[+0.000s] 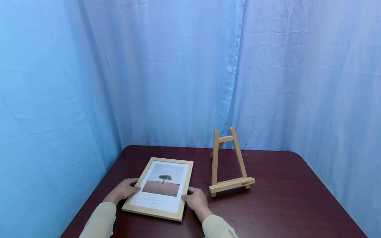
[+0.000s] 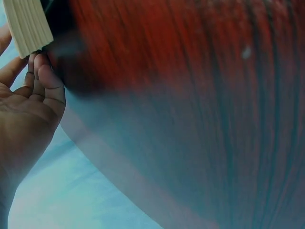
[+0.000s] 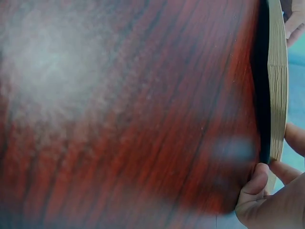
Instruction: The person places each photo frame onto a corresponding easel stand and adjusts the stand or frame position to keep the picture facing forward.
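A picture frame (image 1: 184,185) with a pale wooden border lies face up between the two hands; its print shows a lone tree over reddish ground. The left hand (image 1: 124,189) grips the left long side, thumb on the border. In the left wrist view, fingers (image 2: 50,78) curl beneath the frame's edge (image 2: 28,28). On the opposite side the right hand (image 1: 195,200) pinches the border, its thumb on top. The right wrist view has fingertips (image 3: 257,179) under the frame's side (image 3: 278,95), with a dark gap between frame and tabletop.
Right of the frame stands a small wooden easel (image 1: 232,184) with a front ledge and a rear leg. Both are at a dark red-brown table (image 1: 282,205) with rounded far corners. Blue curtains (image 1: 178,72) hang around its back and sides.
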`<move>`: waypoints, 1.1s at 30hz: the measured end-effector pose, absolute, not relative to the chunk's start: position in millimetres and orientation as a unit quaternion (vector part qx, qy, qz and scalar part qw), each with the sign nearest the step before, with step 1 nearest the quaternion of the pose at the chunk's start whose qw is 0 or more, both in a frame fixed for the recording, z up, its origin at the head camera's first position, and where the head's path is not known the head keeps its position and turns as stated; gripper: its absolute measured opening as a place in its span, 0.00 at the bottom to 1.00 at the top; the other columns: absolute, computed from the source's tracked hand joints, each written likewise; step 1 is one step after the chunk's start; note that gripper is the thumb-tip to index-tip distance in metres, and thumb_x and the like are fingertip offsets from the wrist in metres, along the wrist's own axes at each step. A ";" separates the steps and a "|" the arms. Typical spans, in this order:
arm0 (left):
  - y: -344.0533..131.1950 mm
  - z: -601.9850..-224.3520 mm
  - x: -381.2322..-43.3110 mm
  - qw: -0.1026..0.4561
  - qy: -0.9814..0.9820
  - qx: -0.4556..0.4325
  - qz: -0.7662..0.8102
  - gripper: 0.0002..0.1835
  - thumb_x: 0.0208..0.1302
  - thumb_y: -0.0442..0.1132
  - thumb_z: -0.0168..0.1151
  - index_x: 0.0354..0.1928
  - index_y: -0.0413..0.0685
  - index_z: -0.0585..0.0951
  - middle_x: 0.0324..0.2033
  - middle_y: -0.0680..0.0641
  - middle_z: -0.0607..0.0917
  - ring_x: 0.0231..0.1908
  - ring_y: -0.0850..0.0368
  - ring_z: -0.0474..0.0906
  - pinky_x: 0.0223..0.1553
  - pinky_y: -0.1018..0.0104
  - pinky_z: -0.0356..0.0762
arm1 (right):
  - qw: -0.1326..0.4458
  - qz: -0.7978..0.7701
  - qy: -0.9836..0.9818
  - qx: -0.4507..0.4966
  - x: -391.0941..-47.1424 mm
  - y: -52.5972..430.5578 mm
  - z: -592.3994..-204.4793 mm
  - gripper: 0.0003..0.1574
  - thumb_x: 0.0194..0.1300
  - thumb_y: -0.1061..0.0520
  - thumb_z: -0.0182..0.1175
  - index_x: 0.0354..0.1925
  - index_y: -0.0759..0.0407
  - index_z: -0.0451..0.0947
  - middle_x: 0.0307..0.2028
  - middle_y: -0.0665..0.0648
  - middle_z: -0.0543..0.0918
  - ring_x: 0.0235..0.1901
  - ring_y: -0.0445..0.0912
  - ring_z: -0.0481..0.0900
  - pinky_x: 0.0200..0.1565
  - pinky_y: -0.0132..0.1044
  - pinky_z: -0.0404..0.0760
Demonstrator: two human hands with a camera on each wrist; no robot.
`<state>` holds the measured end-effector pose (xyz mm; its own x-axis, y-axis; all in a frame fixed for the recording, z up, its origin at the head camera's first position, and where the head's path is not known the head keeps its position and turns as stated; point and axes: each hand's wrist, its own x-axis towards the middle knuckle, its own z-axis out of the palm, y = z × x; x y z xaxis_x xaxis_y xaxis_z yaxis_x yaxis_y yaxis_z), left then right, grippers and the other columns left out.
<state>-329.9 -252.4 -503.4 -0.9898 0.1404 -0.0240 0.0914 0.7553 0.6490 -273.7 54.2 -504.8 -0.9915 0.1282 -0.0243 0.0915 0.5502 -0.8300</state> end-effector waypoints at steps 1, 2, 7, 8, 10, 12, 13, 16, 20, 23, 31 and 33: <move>-252.5 -503.6 -329.9 0.036 0.935 0.060 0.347 0.26 0.66 0.32 0.62 0.62 0.22 0.71 0.59 0.24 0.73 0.60 0.28 0.68 0.59 0.39 0.68 | 0.023 0.469 -0.881 -0.064 -273.7 53.8 -505.1 0.27 0.57 0.55 0.71 0.56 0.61 0.83 0.53 0.64 0.83 0.53 0.59 0.78 0.52 0.54 0.75; -252.6 -503.8 -329.7 0.037 0.934 0.055 0.352 0.26 0.66 0.32 0.62 0.63 0.23 0.71 0.59 0.24 0.73 0.61 0.28 0.68 0.59 0.39 0.68 | 0.025 0.469 -0.880 -0.066 -273.5 53.5 -505.2 0.27 0.57 0.55 0.71 0.56 0.60 0.83 0.53 0.63 0.83 0.53 0.58 0.78 0.51 0.53 0.75; -253.8 -502.8 -329.7 0.036 0.922 0.039 0.384 0.27 0.68 0.32 0.60 0.65 0.26 0.69 0.60 0.25 0.72 0.59 0.31 0.71 0.58 0.40 0.69 | 0.029 0.482 -0.873 -0.070 -272.9 52.0 -506.1 0.30 0.59 0.55 0.70 0.59 0.60 0.81 0.37 0.56 0.85 0.35 0.49 0.79 0.39 0.44 0.74; -254.0 -502.1 -329.7 0.035 0.918 0.037 0.392 0.27 0.68 0.32 0.60 0.66 0.27 0.69 0.59 0.25 0.73 0.57 0.33 0.72 0.57 0.41 0.71 | 0.029 0.489 -0.869 -0.070 -273.0 51.9 -506.9 0.30 0.59 0.55 0.70 0.60 0.60 0.80 0.34 0.53 0.83 0.32 0.48 0.77 0.36 0.43 0.73; -254.6 -500.6 -329.9 0.033 0.912 0.043 0.406 0.27 0.68 0.31 0.60 0.66 0.28 0.69 0.56 0.26 0.76 0.53 0.36 0.75 0.54 0.44 0.75 | 0.035 0.505 -0.860 -0.065 -273.0 52.3 -508.4 0.31 0.59 0.57 0.69 0.61 0.61 0.79 0.30 0.50 0.82 0.29 0.44 0.76 0.34 0.40 0.72; -255.5 -498.9 -329.6 0.032 0.907 0.048 0.417 0.27 0.68 0.31 0.61 0.67 0.28 0.69 0.54 0.28 0.78 0.51 0.39 0.78 0.50 0.47 0.78 | 0.039 0.528 -0.846 -0.057 -273.5 53.3 -510.0 0.32 0.60 0.59 0.68 0.62 0.63 0.77 0.30 0.51 0.82 0.29 0.43 0.77 0.34 0.38 0.74; -255.9 -497.6 -329.1 0.032 0.905 0.052 0.420 0.28 0.68 0.31 0.61 0.67 0.27 0.68 0.52 0.28 0.79 0.50 0.40 0.78 0.49 0.48 0.79 | 0.040 0.542 -0.838 -0.053 -273.5 54.0 -510.5 0.32 0.60 0.60 0.68 0.62 0.65 0.77 0.31 0.52 0.83 0.30 0.43 0.78 0.34 0.38 0.76; -257.2 -494.9 -328.1 0.032 0.904 0.054 0.424 0.28 0.67 0.31 0.61 0.67 0.27 0.68 0.52 0.29 0.79 0.51 0.40 0.78 0.49 0.49 0.79 | 0.034 0.590 -0.805 -0.042 -274.1 55.8 -510.3 0.33 0.60 0.64 0.66 0.63 0.68 0.74 0.34 0.55 0.83 0.31 0.44 0.80 0.33 0.39 0.79; -258.1 -490.7 -327.1 0.032 0.899 0.048 0.435 0.29 0.68 0.32 0.62 0.68 0.28 0.67 0.53 0.29 0.78 0.51 0.40 0.77 0.50 0.50 0.79 | 0.014 0.649 -0.760 -0.039 -275.6 57.1 -508.8 0.34 0.62 0.67 0.63 0.66 0.69 0.70 0.36 0.58 0.82 0.31 0.46 0.82 0.30 0.41 0.83; -258.7 -487.1 -326.6 0.034 0.890 0.042 0.452 0.30 0.68 0.33 0.62 0.69 0.29 0.66 0.53 0.30 0.78 0.50 0.43 0.78 0.48 0.51 0.79 | 0.010 0.668 -0.743 -0.035 -276.9 57.7 -505.4 0.35 0.63 0.68 0.62 0.68 0.69 0.68 0.38 0.59 0.82 0.33 0.47 0.83 0.32 0.43 0.84; -260.9 -476.2 -323.7 0.032 0.872 0.037 0.486 0.33 0.69 0.36 0.62 0.71 0.32 0.64 0.52 0.33 0.79 0.44 0.49 0.79 0.44 0.55 0.81 | 0.019 0.664 -0.748 -0.005 -278.2 61.7 -492.0 0.35 0.64 0.67 0.62 0.68 0.68 0.67 0.39 0.59 0.83 0.34 0.46 0.83 0.34 0.45 0.84; -260.7 -473.0 -321.3 0.031 0.870 0.038 0.491 0.33 0.70 0.36 0.62 0.72 0.32 0.63 0.52 0.33 0.80 0.44 0.49 0.79 0.44 0.56 0.81 | 0.021 0.665 -0.746 0.004 -278.9 63.3 -488.7 0.36 0.64 0.67 0.62 0.68 0.69 0.67 0.39 0.59 0.83 0.35 0.46 0.83 0.34 0.45 0.85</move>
<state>-321.3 -260.7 -473.0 -0.9952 0.0967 -0.0166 0.0357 0.5145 0.8568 -278.9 63.3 -488.7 -0.9991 0.0216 0.0358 -0.0331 0.1144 -0.9929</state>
